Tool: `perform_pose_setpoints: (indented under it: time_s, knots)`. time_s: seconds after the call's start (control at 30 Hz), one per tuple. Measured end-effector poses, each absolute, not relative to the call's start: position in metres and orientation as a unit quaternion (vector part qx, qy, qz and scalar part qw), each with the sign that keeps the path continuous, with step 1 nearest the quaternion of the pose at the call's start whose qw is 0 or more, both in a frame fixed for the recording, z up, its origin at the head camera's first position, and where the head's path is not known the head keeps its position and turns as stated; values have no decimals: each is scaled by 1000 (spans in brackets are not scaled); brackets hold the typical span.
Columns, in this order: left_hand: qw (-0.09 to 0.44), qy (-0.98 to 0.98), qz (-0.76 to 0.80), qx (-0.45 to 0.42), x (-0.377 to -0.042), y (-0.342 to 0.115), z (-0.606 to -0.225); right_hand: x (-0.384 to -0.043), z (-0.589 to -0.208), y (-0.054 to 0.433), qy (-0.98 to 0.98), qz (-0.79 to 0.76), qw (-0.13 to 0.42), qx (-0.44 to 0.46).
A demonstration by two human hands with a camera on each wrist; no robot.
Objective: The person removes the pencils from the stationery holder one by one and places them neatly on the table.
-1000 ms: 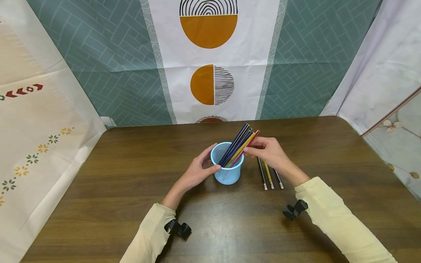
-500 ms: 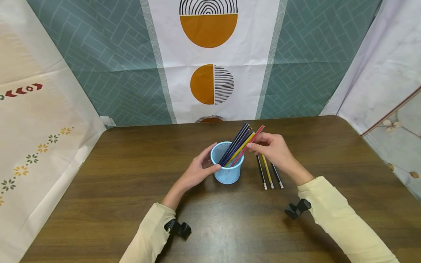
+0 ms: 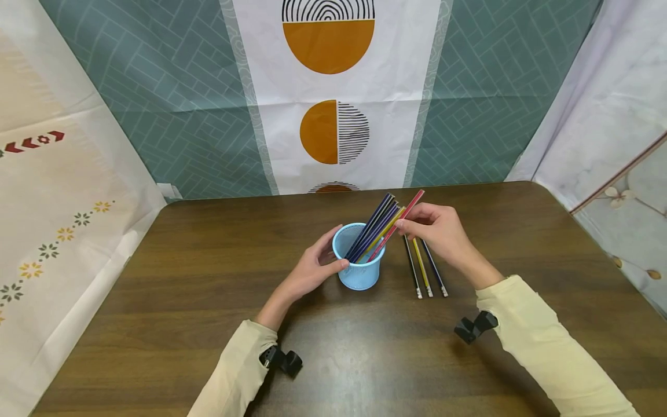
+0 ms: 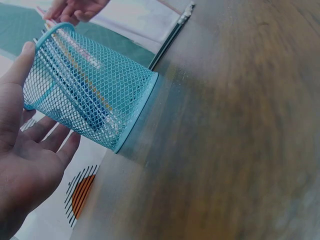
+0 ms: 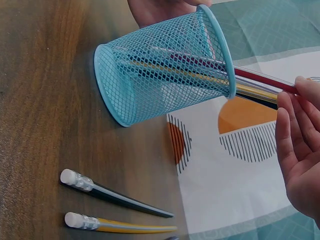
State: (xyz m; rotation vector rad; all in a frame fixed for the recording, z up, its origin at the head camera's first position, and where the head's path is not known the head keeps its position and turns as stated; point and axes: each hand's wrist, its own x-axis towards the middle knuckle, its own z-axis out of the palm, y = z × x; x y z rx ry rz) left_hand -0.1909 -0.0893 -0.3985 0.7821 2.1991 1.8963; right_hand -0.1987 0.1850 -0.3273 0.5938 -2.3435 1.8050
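My left hand (image 3: 311, 271) holds the light blue mesh pencil cup (image 3: 359, 278) by its left side, with the thumb at the front rim. Between the thumb and fingers of my right hand (image 3: 440, 233) is the upper part of a red pencil (image 3: 414, 202). Its lower end is still inside the cup, seen through the mesh in both wrist views. Several dark pencils (image 3: 369, 229) and a yellow pencil (image 3: 389, 227) lean to the right in the cup.
On the brown wooden table (image 3: 208, 278), to the right of the cup, lie a black pencil (image 3: 412, 266), a second yellow pencil (image 3: 422, 267) and a dark blue pencil (image 3: 435, 269), eraser ends toward me. A patterned cloth (image 3: 203, 104) hangs behind the table.
My right hand has moved up and to the right, drawing the red pencil partway up out of the cup. The left hand stays on the cup.
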Motion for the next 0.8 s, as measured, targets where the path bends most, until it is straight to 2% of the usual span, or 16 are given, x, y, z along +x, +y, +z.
perform_pose_setpoints:
  time_s: [0.47,0.8]
  knots:
    - [67,733,625,260,-191,-90,-400,-195,-321,187,-788,584,63,186]
    - [73,730,630,253,-190,-90,-398,-192,-311,185,-786,576,74,211]
